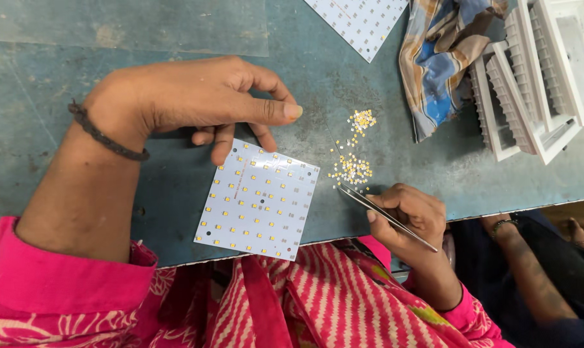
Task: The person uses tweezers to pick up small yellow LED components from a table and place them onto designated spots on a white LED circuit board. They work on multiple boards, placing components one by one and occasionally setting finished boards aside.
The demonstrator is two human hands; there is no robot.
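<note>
A square white circuit board [258,200] dotted with small yellow chips lies at the near edge of the blue-green table [60,77]. My left hand [195,96] rests above it, fingertips pressing the board's top edge. My right hand [411,216] grips metal tweezers [385,216], whose tips point left at a scatter of tiny yellow chips [351,169]. A second small heap of chips [363,119] lies just beyond.
Another white board [360,22] lies at the far edge. A folded checked cloth [443,58] and stacked white plastic frames [540,71] sit at the right. Another person's arm [530,270] shows at the lower right.
</note>
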